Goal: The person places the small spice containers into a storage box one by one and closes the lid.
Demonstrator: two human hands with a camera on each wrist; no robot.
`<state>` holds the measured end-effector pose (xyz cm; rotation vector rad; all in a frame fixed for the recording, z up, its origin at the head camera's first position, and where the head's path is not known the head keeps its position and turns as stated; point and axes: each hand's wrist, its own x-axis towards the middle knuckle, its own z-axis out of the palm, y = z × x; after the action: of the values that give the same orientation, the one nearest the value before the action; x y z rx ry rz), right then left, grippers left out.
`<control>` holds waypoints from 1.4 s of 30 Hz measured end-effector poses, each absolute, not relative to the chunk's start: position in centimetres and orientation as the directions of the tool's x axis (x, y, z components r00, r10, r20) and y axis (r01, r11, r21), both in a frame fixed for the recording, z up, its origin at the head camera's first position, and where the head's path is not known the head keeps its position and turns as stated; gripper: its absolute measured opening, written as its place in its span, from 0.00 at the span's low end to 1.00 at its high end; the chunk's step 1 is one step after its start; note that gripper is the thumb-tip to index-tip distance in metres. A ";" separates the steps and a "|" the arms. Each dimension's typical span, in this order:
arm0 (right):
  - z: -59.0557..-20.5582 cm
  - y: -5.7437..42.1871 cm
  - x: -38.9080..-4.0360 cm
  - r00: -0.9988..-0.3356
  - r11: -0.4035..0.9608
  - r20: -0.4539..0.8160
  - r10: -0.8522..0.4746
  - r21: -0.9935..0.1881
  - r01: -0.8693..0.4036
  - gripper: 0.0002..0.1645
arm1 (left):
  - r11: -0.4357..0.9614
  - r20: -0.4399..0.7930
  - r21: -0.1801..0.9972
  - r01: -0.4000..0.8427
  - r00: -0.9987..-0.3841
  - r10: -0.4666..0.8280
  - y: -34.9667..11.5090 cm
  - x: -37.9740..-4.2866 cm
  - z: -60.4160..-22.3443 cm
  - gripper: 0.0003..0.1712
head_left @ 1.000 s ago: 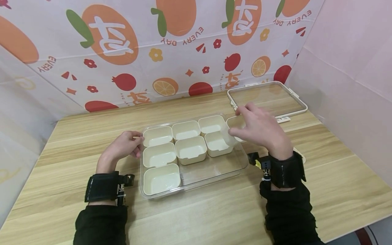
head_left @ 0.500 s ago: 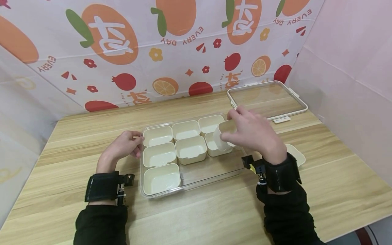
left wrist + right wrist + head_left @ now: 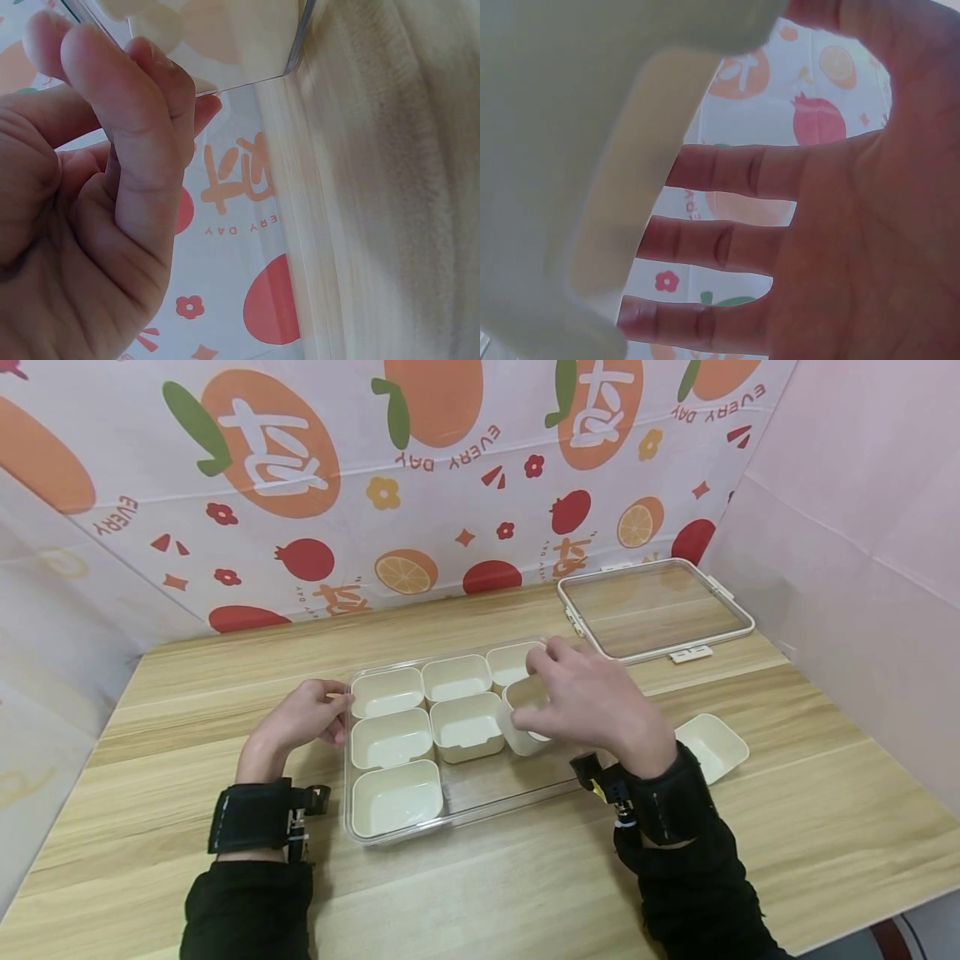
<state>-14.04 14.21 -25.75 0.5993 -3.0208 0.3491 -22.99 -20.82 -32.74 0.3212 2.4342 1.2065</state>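
Note:
My right hand (image 3: 592,697) grips a small cream bin (image 3: 519,731) by its wall, the thumb on the near side and the fingers spread along the other. The bin is tilted over the right part of a clear shallow tray (image 3: 517,797); part of it is behind the hand. In the right wrist view the pale bin (image 3: 547,150) fills the left side. My left hand (image 3: 303,717) holds the tray's left edge with curled fingers. In the left wrist view these fingers (image 3: 142,150) lie against the clear wall (image 3: 255,52). Several cream bins (image 3: 393,802) stand in rows inside the tray.
A clear lid with a white frame (image 3: 660,652) and side clips lies at the back right of the wooden table (image 3: 465,902). A loose cream bin (image 3: 712,747) rests right of the tray, partly behind my right wrist. A fruit-print cloth (image 3: 450,535) hangs behind.
My right hand has moved left and toward me with the bin, from the tray's back right to beside the middle row. The left hand has stayed at the tray's edge.

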 end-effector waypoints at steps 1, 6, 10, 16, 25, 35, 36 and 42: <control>-25.8 14.0 -14.0 -0.922 0.899 0.081 -0.379 -0.203 -0.387 0.30 | 0.600 -0.253 0.800 0.025 -0.892 0.374 -20.8 -23.0 -32.7 0.22; -25.9 13.0 -13.9 -0.906 0.892 0.044 -0.421 -0.159 -0.422 0.30 | 0.602 -0.256 0.798 0.021 -0.893 0.370 -20.8 -22.9 -32.7 0.23; -26.1 12.2 -13.8 -0.898 0.888 0.005 -0.440 -0.147 -0.436 0.31 | 0.606 -0.255 0.795 0.023 -0.894 0.369 -20.8 -22.9 -32.7 0.23; -26.5 11.2 -13.6 -0.890 0.884 -0.018 -0.456 -0.126 -0.451 0.29 | 0.604 -0.251 0.796 0.027 -0.894 0.371 -20.9 -22.9 -32.8 0.24; -27.0 10.0 -13.4 -0.881 0.878 -0.041 -0.472 -0.109 -0.465 0.29 | 0.603 -0.253 0.797 0.025 -0.894 0.371 -20.8 -22.9 -32.6 0.24; -27.6 8.7 -12.9 -0.872 0.872 -0.044 -0.487 -0.082 -0.483 0.28 | 0.606 -0.257 0.795 0.022 -0.893 0.369 -20.8 -22.9 -32.7 0.23; -27.7 8.5 -12.9 -0.873 0.873 -0.047 -0.486 -0.077 -0.482 0.29 | 0.606 -0.258 0.795 0.021 -0.893 0.369 -20.8 -22.9 -32.7 0.24; -27.9 8.1 -12.7 -0.884 0.884 -0.046 -0.465 -0.063 -0.462 0.30 | 0.608 -0.260 0.793 0.019 -0.893 0.368 -20.7 -23.0 -32.6 0.24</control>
<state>-12.67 8.11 -27.88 0.7657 -3.1076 0.0802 -22.95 -20.73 -32.63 0.3090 2.4371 1.1955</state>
